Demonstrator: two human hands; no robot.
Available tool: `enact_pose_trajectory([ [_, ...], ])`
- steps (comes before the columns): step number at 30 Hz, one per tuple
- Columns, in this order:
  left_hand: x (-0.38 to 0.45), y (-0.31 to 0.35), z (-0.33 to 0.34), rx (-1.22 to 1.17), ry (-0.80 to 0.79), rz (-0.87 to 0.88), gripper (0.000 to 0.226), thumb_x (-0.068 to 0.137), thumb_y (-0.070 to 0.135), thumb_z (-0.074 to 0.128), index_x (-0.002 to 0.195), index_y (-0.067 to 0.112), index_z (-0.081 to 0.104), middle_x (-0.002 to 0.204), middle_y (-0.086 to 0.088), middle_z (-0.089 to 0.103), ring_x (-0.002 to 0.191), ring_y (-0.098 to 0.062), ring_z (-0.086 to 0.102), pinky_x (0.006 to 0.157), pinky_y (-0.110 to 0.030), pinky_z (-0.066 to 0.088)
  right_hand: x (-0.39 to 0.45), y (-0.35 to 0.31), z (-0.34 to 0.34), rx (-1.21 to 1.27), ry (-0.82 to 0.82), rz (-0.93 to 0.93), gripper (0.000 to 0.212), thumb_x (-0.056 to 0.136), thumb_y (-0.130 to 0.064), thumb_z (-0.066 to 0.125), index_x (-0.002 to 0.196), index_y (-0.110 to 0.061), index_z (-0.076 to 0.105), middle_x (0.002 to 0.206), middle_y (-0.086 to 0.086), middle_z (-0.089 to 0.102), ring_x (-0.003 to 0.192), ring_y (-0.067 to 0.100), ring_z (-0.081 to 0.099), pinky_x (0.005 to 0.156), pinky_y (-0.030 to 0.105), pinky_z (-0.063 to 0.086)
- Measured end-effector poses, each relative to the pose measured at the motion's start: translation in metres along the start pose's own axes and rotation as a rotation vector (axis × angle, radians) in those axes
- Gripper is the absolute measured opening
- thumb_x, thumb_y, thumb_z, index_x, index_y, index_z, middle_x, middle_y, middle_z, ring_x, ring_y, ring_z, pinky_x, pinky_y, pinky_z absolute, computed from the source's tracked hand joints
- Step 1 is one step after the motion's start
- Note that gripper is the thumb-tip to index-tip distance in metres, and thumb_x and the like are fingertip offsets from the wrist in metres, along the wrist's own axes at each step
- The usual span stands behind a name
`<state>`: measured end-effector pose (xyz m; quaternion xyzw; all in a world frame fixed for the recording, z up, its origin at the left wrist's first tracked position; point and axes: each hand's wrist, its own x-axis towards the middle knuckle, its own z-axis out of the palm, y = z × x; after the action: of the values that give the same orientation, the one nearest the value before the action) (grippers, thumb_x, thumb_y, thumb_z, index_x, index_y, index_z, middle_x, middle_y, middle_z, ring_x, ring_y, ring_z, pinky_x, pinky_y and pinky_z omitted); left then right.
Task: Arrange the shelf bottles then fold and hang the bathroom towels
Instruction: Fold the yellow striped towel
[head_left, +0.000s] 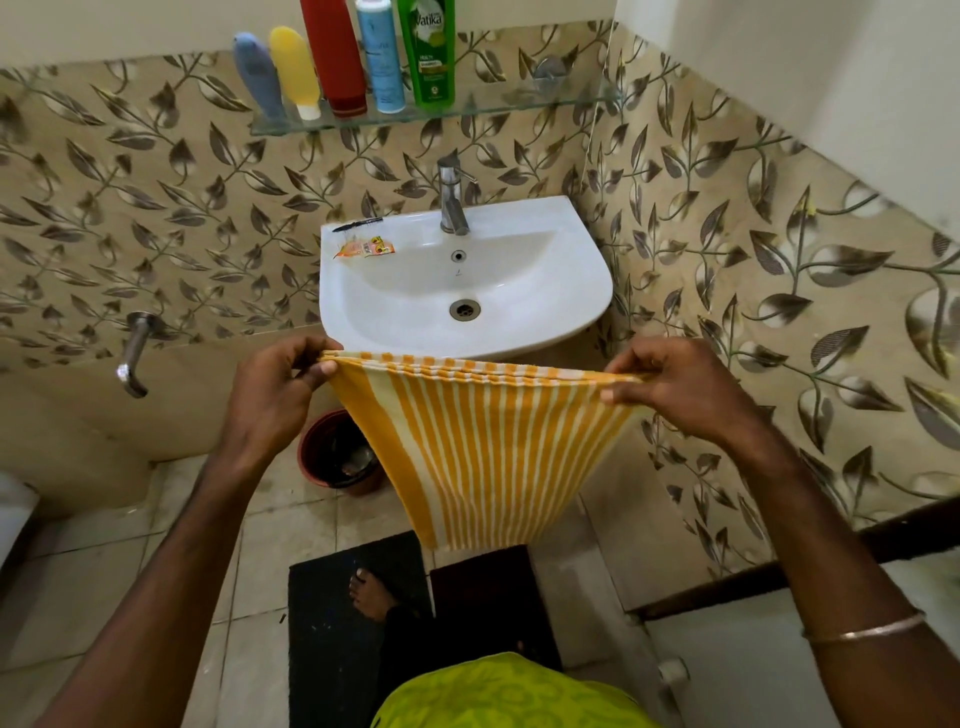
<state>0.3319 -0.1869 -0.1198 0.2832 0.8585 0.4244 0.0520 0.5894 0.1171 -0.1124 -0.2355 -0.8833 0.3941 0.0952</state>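
Note:
A yellow-and-white striped towel (483, 447) hangs folded in front of the sink, stretched out by its top edge. My left hand (280, 387) pinches the towel's left top corner and my right hand (670, 384) pinches the right top corner. On the glass shelf (519, 106) above stand several bottles in a row: a blue-grey tube (257, 75), a yellow tube (295, 70), a red bottle (332, 54), a light blue bottle (381, 57) and a green bottle (429, 52).
The white sink (571, 291) with a steel tap (452, 195) is just behind the towel; a pen and sachets lie on its left rim. A wall tap (132, 353) juts out left. A brown bucket (322, 457) and dark mats (332, 618) are on the floor.

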Motion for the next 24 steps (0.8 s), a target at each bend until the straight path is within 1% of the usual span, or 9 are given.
enact_pose_trajectory([
  [3,0.0,0.002,-0.002,-0.063,-0.012,-0.01,0.021,0.097,0.004,0.059,0.109,0.019,0.067,0.095,0.011,0.065,0.084,0.001,0.058,0.069,-0.015,0.043,-0.003,-0.007,-0.014,0.134,-0.262,0.022,0.013,0.076,-0.009,0.085,0.085,-0.015,0.078,0.086,0.001,0.077,0.079,0.01,0.073,0.068,0.023,0.058],
  [6,0.001,0.004,-0.002,-0.061,-0.019,-0.005,0.02,0.096,0.007,0.06,0.108,0.022,0.067,0.093,0.014,0.063,0.081,0.002,0.057,0.066,-0.013,0.042,0.004,-0.008,-0.008,-0.004,0.015,-0.006,0.013,0.077,-0.013,0.085,0.084,-0.021,0.077,0.085,-0.006,0.075,0.08,0.006,0.071,0.074,0.028,0.056],
  [8,0.002,0.005,0.001,-0.046,-0.008,0.011,0.02,0.096,0.008,0.061,0.11,0.02,0.068,0.092,0.012,0.064,0.081,0.002,0.057,0.068,-0.017,0.044,0.006,-0.01,-0.008,0.013,0.059,-0.011,0.014,0.076,-0.01,0.085,0.081,-0.02,0.077,0.082,-0.006,0.074,0.078,0.005,0.07,0.074,0.029,0.056],
  [11,0.004,0.002,0.003,-0.053,0.058,0.003,0.021,0.096,0.007,0.061,0.115,0.012,0.07,0.096,0.003,0.066,0.082,0.002,0.056,0.069,-0.018,0.045,0.005,-0.014,-0.016,0.111,-0.178,-0.025,0.018,0.073,-0.005,0.086,0.079,-0.02,0.077,0.082,-0.004,0.076,0.077,0.007,0.072,0.07,0.03,0.056],
  [14,0.008,-0.001,0.003,-0.054,0.078,-0.016,0.025,0.096,0.009,0.062,0.12,0.01,0.069,0.105,-0.002,0.068,0.088,-0.003,0.059,0.074,-0.018,0.048,0.005,-0.017,-0.018,0.077,-0.306,-0.096,0.041,0.077,-0.004,0.084,0.104,-0.032,0.073,0.09,-0.008,0.071,0.077,0.0,0.066,0.066,0.019,0.05],
  [17,0.014,-0.003,0.005,-0.041,0.059,-0.019,0.023,0.095,0.01,0.064,0.118,0.012,0.071,0.109,-0.004,0.071,0.1,-0.014,0.064,0.086,-0.03,0.055,0.004,-0.028,-0.018,-0.222,-0.474,-0.19,0.079,0.086,-0.012,0.077,0.135,-0.064,0.043,0.093,-0.01,0.058,0.074,0.002,0.055,0.066,0.023,0.047],
  [19,0.017,-0.003,0.006,-0.028,0.053,-0.014,0.024,0.095,0.011,0.065,0.118,0.012,0.071,0.111,-0.005,0.071,0.103,-0.018,0.066,0.089,-0.035,0.056,0.002,-0.042,-0.015,-0.469,-0.63,-0.245,0.095,0.092,-0.016,0.07,0.14,-0.075,0.013,0.098,-0.013,0.054,0.08,0.004,0.052,0.071,0.025,0.047],
  [22,0.019,-0.001,0.008,-0.026,0.053,-0.004,0.024,0.094,0.012,0.066,0.118,0.014,0.071,0.113,-0.005,0.071,0.105,-0.019,0.066,0.092,-0.04,0.057,-0.002,-0.057,-0.003,-0.764,-0.728,-0.362,0.102,0.097,-0.023,0.061,0.137,-0.077,-0.016,0.104,-0.007,0.059,0.087,0.011,0.056,0.079,0.033,0.053],
  [24,0.02,0.001,0.009,-0.025,0.047,0.001,0.023,0.094,0.012,0.066,0.116,0.016,0.072,0.11,-0.003,0.071,0.102,-0.017,0.065,0.091,-0.04,0.058,-0.003,-0.059,0.007,-0.865,-0.738,-0.423,0.103,0.097,-0.024,0.057,0.138,-0.073,-0.024,0.097,0.0,0.061,0.081,0.017,0.059,0.073,0.037,0.057],
])
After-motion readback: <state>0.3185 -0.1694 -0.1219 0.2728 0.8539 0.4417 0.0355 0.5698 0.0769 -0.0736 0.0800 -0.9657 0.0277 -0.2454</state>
